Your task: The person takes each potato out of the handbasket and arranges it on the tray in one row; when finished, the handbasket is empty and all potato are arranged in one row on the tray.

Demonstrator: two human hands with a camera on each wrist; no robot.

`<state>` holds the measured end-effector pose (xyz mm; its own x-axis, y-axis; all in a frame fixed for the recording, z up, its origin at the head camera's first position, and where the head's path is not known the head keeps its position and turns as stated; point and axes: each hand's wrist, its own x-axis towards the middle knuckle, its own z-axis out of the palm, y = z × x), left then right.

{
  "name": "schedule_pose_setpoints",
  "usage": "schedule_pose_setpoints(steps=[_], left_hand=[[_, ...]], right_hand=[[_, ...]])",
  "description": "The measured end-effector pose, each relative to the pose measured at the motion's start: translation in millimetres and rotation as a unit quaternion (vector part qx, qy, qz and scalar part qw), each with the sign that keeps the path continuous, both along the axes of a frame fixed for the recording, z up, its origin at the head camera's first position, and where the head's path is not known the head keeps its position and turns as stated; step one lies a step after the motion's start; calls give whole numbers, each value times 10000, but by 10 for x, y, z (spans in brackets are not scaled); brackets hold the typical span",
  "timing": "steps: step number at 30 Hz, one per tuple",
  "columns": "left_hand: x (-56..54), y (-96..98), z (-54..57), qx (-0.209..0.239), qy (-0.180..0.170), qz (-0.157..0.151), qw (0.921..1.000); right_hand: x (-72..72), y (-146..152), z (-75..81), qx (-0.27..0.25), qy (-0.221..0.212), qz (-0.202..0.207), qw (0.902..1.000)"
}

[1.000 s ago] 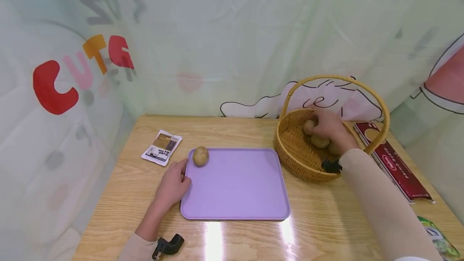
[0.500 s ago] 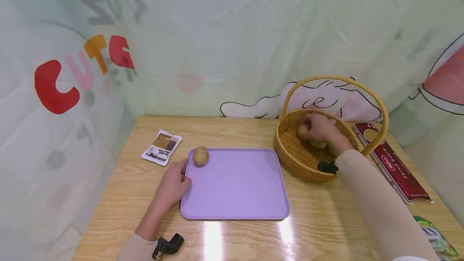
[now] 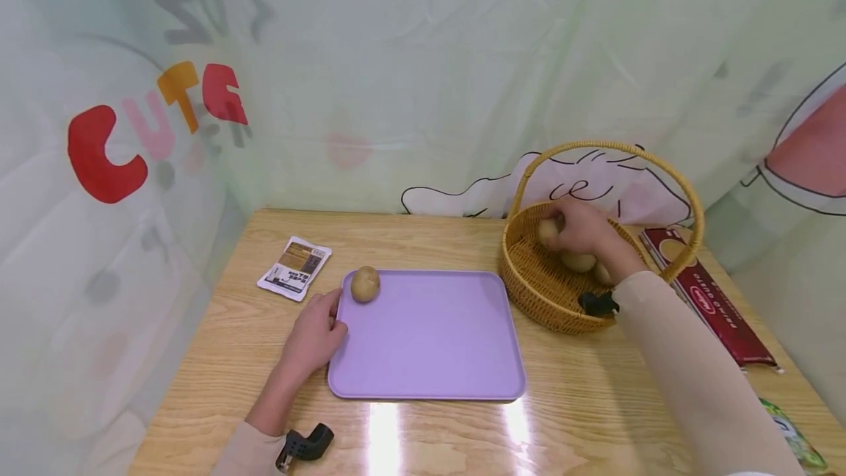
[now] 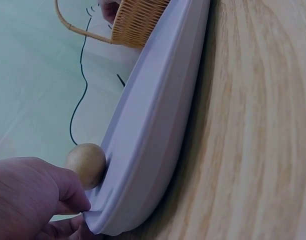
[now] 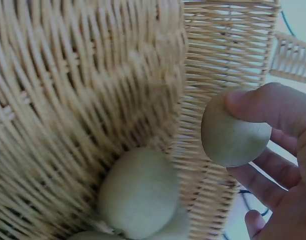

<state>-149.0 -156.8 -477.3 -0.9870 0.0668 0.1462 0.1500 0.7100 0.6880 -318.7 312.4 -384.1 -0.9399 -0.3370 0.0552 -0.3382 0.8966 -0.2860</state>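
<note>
My right hand (image 3: 581, 230) is inside the wicker basket (image 3: 538, 300), gripping a potato (image 5: 233, 130) between thumb and fingers. In the right wrist view this potato is raised beside the woven wall, above another potato (image 5: 139, 192) lying in the basket. More potatoes lie partly hidden under the hand and behind that one. At the left side of the lilac tray (image 3: 429, 336), my left hand (image 3: 313, 336) pinches the rim, thumb on top, as the left wrist view shows. A single brown potato (image 3: 365, 283) sits in the tray's far left corner, close to the left fingertips.
The basket's tall handle (image 3: 690, 204) arches over the right forearm's side. A white and brown packet (image 3: 294, 268) lies left of the tray. Right of the basket are a long red packet (image 3: 714, 300) and, nearer, a green packet (image 3: 793, 435). A printed curtain (image 3: 396, 79) hangs behind the table.
Inside the basket my right hand has shifted left and slightly up, carrying the gripped potato away from the others. My left hand has stayed on the tray's rim.
</note>
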Motion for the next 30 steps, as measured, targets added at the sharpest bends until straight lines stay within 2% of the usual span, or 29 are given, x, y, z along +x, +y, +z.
schedule_pose_setpoints(steps=[8, 17, 23, 30], left_hand=[[-1, -27, -11, -10, -37, 11, 10000], [-6, -35, -18, -66, -82, 23, 9999], [-25, -21, -13, -35, -9, -21, 10000], [-24, -15, -38, -6, -25, -33, 10000]], right_hand=[[91, -214, 186, -143, 50, 206, 9997], [276, -536, 373, -188, 231, 447, 9986], [392, -768, 399, -256, 343, 685, 9967], [499, -1074, 321, -106, 364, 1188, 9922]])
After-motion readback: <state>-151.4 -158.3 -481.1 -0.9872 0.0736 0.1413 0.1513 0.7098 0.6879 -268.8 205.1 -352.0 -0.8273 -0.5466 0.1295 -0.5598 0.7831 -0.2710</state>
